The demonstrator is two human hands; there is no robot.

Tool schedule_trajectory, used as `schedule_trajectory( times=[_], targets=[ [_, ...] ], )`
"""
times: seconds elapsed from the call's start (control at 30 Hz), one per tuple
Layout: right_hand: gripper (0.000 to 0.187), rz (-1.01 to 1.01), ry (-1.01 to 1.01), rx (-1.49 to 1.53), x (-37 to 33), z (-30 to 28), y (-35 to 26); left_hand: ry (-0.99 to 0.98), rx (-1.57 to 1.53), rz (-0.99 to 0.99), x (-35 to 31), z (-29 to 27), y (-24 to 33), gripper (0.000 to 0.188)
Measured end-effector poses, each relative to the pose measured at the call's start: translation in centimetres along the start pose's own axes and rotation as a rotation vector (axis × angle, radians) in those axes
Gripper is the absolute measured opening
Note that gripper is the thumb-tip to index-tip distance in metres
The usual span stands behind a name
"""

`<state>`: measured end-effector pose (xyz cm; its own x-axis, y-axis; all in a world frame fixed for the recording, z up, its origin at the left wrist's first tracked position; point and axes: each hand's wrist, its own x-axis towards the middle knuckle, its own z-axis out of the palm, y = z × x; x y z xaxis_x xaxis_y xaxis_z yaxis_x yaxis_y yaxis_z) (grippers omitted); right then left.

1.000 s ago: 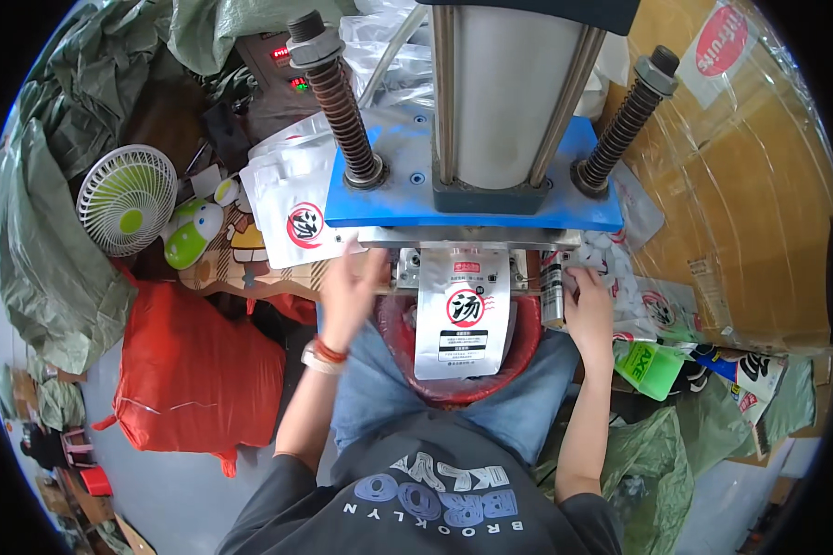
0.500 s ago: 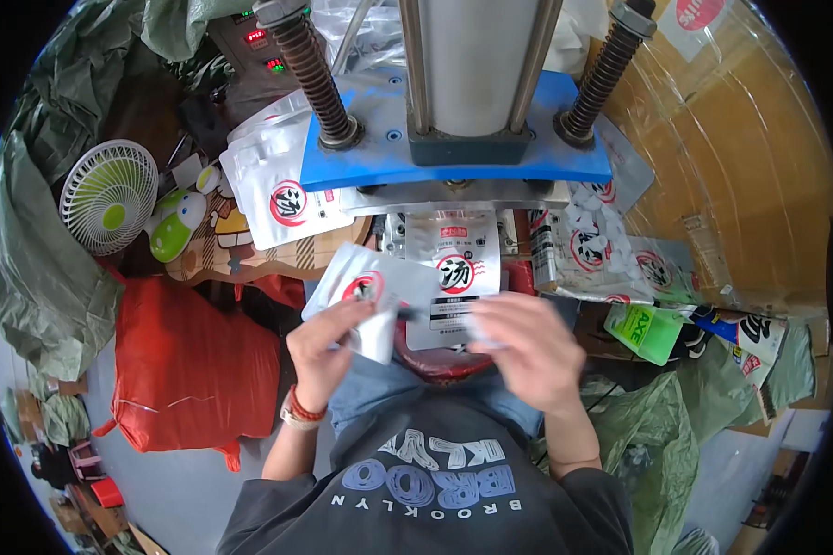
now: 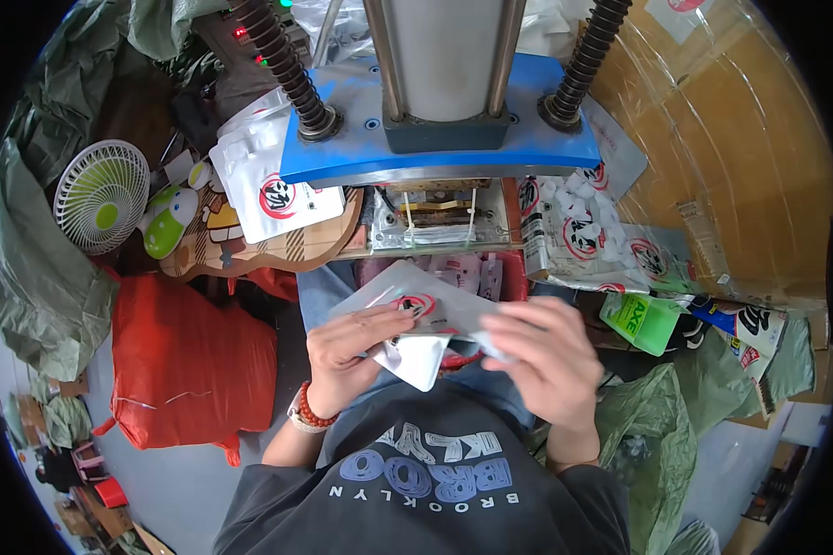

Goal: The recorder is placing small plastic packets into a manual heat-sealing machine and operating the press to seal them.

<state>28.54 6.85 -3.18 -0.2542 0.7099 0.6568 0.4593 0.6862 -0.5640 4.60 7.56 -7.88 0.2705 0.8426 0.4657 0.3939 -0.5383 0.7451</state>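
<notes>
You hold a white pouch point(image 3: 416, 319) with a red round mark between both hands, over your lap and just near of the blue press plate point(image 3: 440, 153). Its long axis runs left to right and tilts a little, the far left corner higher. Your left hand point(image 3: 347, 356) grips the left part, fingers point(image 3: 379, 324) curled and clamped over the top face with the thumb under it. Your right hand point(image 3: 541, 356) covers the right end; its fingers are closed on that edge, though how they pinch is blurred. Both hands touch the pouch, so neither is nearer. The press opening point(image 3: 435, 217) lies straight ahead, far of the pouch. A stack of like pouches point(image 3: 583, 231) sits to the right, and a red sack point(image 3: 190, 361) lies on the floor at the left.
</notes>
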Motion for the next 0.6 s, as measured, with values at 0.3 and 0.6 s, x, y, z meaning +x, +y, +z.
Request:
schedule_trajectory(
  times=[0.3, 0.6],
  targets=[
    [0.026, 0.162, 0.004, 0.262, 0.1, -0.3, 0.5, -0.156, 0.033, -0.042, 0.6, 0.4, 0.6, 0.032],
    [0.026, -0.013, -0.124, 0.14, 0.0, 0.2, 0.5, -0.115, 0.141, 0.015, 0.9, -0.6, 1.1, 0.032]
  ],
)
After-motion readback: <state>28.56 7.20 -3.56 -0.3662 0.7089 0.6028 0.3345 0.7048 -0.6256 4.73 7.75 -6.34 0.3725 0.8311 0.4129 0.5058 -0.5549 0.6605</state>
